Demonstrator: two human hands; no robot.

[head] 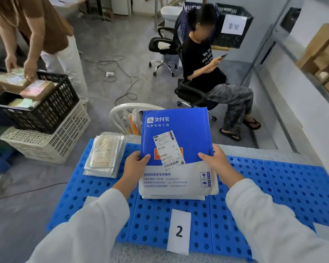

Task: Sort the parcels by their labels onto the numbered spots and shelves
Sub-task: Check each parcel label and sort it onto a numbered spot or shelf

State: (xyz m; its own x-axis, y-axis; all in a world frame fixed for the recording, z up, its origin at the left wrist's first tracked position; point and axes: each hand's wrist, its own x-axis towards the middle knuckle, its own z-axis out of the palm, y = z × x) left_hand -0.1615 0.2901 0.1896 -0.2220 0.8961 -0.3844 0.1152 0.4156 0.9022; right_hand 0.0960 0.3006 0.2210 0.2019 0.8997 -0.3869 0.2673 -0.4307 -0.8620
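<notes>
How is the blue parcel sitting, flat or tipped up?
Tipped up: left hand and right hand hold the blue parcel, top raised, bottom resting on the stack.

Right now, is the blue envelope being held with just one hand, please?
No, the left hand and the right hand each grip a side edge of the blue envelope.

Blue envelope [179, 126]: "支付宝" and "商家收钱工具" at top left; "收钱码商家专享服务" on the white lower part. Shipping label [168, 148] stuck at centre: barcodes, with print too fine to read. Paper slip [179, 231] on blue mat [273, 186]: "2". Paper sign [234, 25] on black crate [234, 41]: "泰安".
</notes>
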